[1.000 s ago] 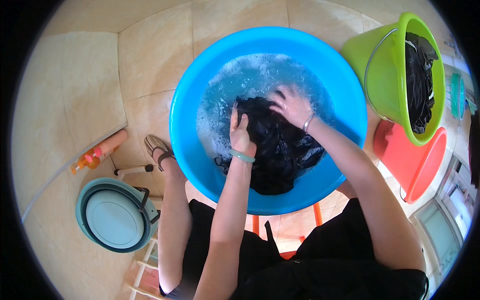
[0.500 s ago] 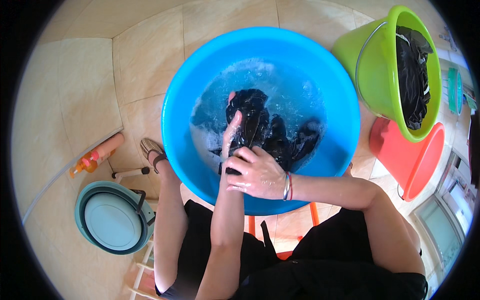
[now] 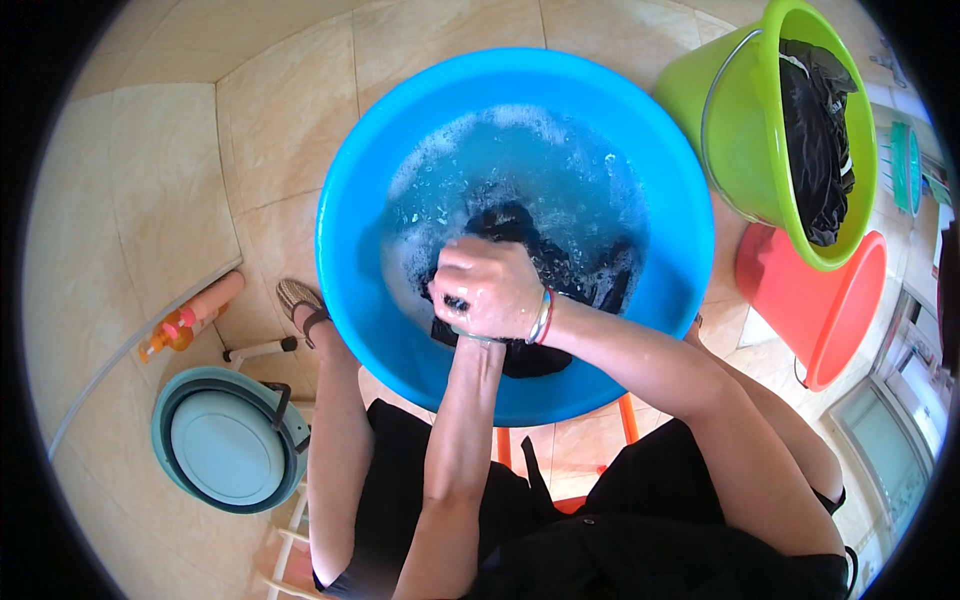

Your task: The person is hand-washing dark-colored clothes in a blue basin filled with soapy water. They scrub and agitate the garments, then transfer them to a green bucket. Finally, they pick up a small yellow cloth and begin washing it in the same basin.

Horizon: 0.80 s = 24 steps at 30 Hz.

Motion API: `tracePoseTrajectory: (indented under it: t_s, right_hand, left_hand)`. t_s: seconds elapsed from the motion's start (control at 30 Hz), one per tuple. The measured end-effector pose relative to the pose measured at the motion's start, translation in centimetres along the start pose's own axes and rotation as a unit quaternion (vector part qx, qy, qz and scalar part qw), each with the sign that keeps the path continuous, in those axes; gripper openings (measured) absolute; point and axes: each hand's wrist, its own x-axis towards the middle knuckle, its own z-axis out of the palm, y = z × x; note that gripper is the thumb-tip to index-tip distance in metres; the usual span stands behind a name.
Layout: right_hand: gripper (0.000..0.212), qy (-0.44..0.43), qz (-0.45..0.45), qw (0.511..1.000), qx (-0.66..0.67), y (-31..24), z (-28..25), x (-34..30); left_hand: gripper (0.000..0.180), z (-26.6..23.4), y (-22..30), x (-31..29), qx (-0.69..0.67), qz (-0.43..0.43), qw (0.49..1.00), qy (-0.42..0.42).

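Black cloth [image 3: 560, 272] inside and around curled right grip [image 3: 490, 288] (left grip hidden: can't tell).

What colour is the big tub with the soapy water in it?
The big tub is bright blue, seen best in the head view.

The right grip [image 3: 490, 288] clutches black cloth [image 3: 505, 222] in 1 blue basin [image 3: 680, 250].
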Motion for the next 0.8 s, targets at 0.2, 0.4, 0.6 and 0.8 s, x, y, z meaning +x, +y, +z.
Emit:
tracePoseTrajectory:
  t_s: [0.2,0.4,0.6,0.8]
  right_hand:
    - [0.016,-0.002,0.145,0.981,-0.127,10.7,-0.7,-0.9]
    - [0.045,-0.032,0.267,0.944,-0.191,15.6,-2.7,-2.3]
    - [0.046,-0.243,0.131,0.912,-0.304,15.5,-2.4,-5.1]
    - [0.032,-0.03,0.323,0.933,-0.153,14.8,-0.7,-2.6]
  left_hand:
    - [0.045,2.1,0.7,-2.9,0.053,-0.064,0.995,0.059]
    - [0.055,-0.4,2.8,1.1,-0.046,-0.038,0.991,-0.119]
    - [0.059,-1.7,1.0,3.8,0.029,0.031,0.999,-0.015]
    - [0.059,2.4,0.6,2.8,0.071,0.028,0.99,-0.117]
